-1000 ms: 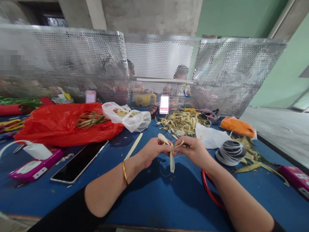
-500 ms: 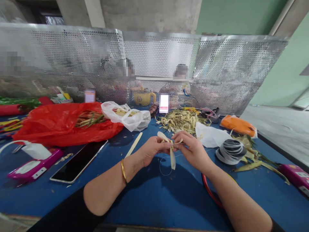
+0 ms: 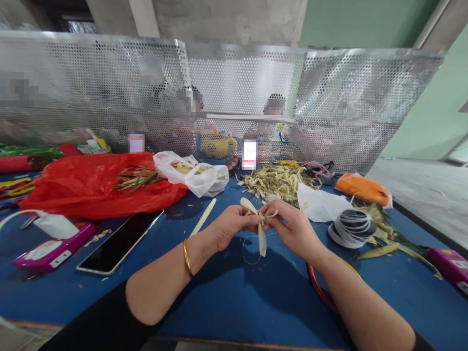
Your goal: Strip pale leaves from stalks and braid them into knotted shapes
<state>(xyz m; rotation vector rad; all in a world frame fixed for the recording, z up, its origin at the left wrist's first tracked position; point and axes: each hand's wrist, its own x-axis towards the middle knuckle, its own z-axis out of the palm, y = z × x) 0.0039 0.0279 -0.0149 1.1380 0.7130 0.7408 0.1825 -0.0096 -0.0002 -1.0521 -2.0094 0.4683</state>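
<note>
Above the middle of the blue table, my left hand [image 3: 236, 225] and my right hand [image 3: 292, 226] meet at the fingertips. Both are closed on a small bundle of pale dried leaf strips [image 3: 262, 239], one strip hanging down and others sticking up and out to the right. A thin thread [image 3: 244, 251] loops below the bundle. Under my right forearm part of a red ring-shaped thing [image 3: 319, 287] shows. To the right stands a spool of white thread [image 3: 351, 229]. A single pale strip [image 3: 203, 217] lies left of my hands.
Behind my hands are a heap of dried strips [image 3: 280, 181], a white sheet [image 3: 321, 204] and a lit phone [image 3: 249, 153]. At left lie a red plastic bag [image 3: 84, 190], a white bag [image 3: 201, 178], a dark phone [image 3: 119, 246] and a purple power strip [image 3: 54, 248]. A perforated metal screen [image 3: 241, 73] stands behind.
The camera view has shifted very slightly. Both hands keep the same hold on the leaf strips, with little visible movement.
</note>
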